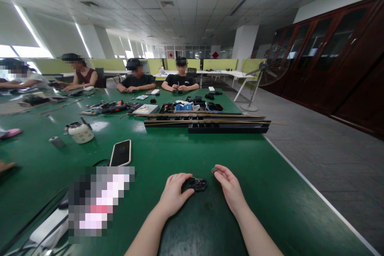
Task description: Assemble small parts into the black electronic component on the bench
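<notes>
My left hand point(175, 192) rests on the green table point(186, 152), its fingers curled against a small black part point(198, 184) that lies on the table surface. My right hand point(229, 184) hovers just to the right of that part, fingers pinched on a tiny blue and orange piece point(213, 170). The two hands are about a hand's width apart.
A phone point(121, 153) lies face up ahead to the left, near a white kettle-like pot point(79, 132). Long black rails with thin rods point(207, 122) cross the table ahead. Several people sit at the far end. The table's right edge point(300, 172) drops to a grey floor.
</notes>
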`<control>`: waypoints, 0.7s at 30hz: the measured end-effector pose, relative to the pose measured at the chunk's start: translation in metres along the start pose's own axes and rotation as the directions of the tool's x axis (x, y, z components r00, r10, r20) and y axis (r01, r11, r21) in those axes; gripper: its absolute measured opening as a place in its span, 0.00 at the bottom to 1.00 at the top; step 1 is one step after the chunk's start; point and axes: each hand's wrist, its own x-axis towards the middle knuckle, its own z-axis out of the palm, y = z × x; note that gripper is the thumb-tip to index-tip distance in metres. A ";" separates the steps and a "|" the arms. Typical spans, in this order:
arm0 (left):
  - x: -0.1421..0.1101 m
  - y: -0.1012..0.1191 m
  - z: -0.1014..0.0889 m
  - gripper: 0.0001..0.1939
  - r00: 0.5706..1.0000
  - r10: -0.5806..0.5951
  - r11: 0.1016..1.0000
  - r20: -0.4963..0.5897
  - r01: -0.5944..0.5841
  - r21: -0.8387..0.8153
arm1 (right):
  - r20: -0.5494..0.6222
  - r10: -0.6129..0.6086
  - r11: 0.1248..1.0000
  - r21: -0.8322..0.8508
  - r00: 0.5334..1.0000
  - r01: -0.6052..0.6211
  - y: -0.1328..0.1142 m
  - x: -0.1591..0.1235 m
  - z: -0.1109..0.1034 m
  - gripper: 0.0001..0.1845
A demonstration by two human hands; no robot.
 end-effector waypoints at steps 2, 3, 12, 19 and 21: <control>0.000 0.000 0.000 0.21 1.000 -0.001 1.000 0.003 0.001 0.000 | -0.003 -0.002 1.000 -0.002 1.000 0.002 0.000 0.000 0.000 0.22; 0.000 0.000 0.000 0.21 1.000 -0.002 1.000 0.005 0.002 0.000 | -0.005 -0.003 1.000 -0.002 1.000 0.003 -0.001 0.000 0.000 0.23; 0.000 0.001 0.000 0.19 1.000 0.000 1.000 0.007 0.000 0.004 | -0.019 0.002 1.000 0.021 1.000 -0.001 -0.002 0.000 0.003 0.23; 0.001 0.000 0.000 0.20 1.000 0.003 1.000 0.005 -0.003 0.001 | -0.019 -0.001 1.000 -0.018 1.000 0.001 -0.002 -0.001 0.004 0.23; 0.001 0.001 0.000 0.20 1.000 0.001 1.000 0.003 -0.001 0.001 | -0.019 0.001 1.000 -0.024 1.000 -0.002 -0.003 -0.001 0.004 0.23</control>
